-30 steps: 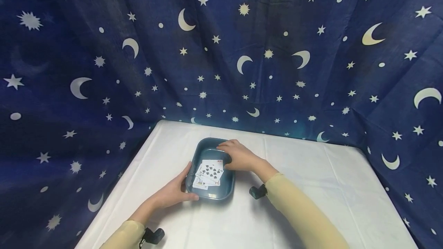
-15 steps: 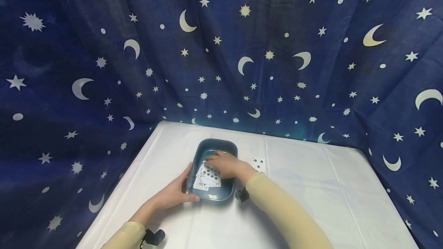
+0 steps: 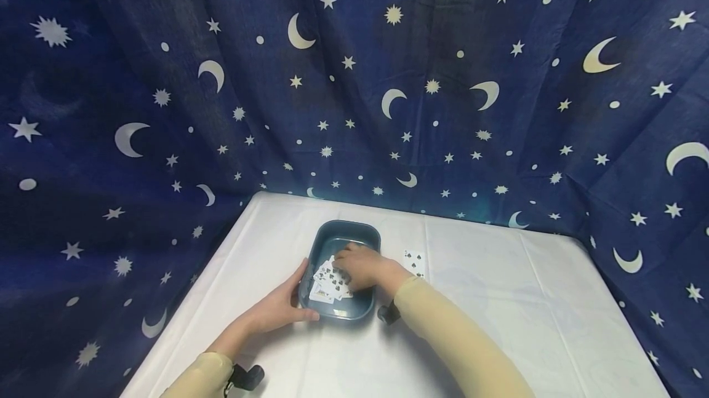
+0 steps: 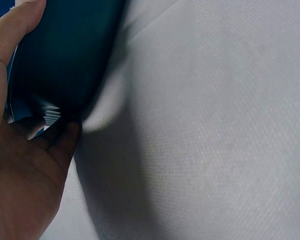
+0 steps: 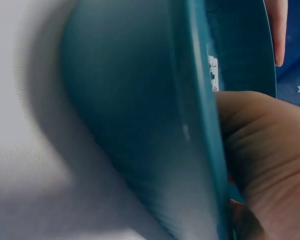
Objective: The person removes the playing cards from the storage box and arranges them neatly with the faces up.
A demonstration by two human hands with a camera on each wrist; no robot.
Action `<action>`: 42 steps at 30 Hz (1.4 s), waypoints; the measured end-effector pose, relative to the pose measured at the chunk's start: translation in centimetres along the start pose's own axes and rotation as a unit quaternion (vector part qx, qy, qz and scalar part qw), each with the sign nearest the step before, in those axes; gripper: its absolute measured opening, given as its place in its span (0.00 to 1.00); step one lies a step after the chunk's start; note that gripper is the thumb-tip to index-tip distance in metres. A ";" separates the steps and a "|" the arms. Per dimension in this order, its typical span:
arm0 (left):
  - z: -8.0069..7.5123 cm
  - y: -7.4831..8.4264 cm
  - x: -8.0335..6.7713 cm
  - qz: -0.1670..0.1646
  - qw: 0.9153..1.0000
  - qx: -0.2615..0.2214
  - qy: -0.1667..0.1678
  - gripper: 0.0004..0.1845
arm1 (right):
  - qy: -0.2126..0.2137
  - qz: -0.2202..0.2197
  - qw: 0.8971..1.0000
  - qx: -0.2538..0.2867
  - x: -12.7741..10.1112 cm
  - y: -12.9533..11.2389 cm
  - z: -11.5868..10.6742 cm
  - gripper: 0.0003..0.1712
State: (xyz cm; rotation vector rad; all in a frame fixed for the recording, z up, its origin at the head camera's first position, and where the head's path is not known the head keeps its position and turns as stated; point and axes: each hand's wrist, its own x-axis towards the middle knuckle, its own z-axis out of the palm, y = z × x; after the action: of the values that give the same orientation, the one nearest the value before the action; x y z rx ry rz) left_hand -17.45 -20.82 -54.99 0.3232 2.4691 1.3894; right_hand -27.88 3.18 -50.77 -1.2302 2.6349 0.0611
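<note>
A dark teal tray (image 3: 365,235) sits on the white table (image 3: 498,299) and holds a few face-up playing cards (image 3: 327,284). My left hand (image 3: 279,309) grips the tray's near left corner, thumb along the rim; the left wrist view shows that palm (image 4: 20,175) against the tray's outer wall (image 4: 65,55). My right hand (image 3: 360,266) reaches into the tray, its fingers curled down onto the top card. In the right wrist view the right palm (image 5: 260,160) crosses the tray's rim (image 5: 200,100), a card corner (image 5: 213,70) shows, and the fingers are hidden.
One playing card (image 3: 414,261) lies face up on the table just right of the tray. A dark blue curtain with moons and stars (image 3: 388,78) closes off the back and both sides. White cloth (image 4: 215,125) stretches to the right and toward me.
My right hand left the tray's far right rim, uncovering a card on the table, and came down onto the cards in the tray, which now look more fanned. The left hand stayed put.
</note>
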 end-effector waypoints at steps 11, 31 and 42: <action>-0.1 0.0 0.0 0.004 1.000 0.005 -0.001 0.70 | -0.006 0.010 0.999 0.053 -0.4 0.3 -0.3 0.55; -0.2 0.2 0.0 0.006 1.000 0.004 0.001 0.70 | 0.010 0.034 0.999 -0.008 -1.1 0.8 0.1 0.59; -0.2 0.2 -0.1 0.004 1.000 -0.003 0.001 0.70 | 0.023 0.029 0.999 -0.006 -1.0 0.7 0.6 0.55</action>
State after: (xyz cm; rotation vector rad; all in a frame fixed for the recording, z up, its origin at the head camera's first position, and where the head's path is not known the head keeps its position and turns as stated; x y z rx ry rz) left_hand -17.37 -20.88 -54.71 0.3303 2.4667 1.4001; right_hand -27.64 4.50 -51.20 -1.1721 2.7134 0.0581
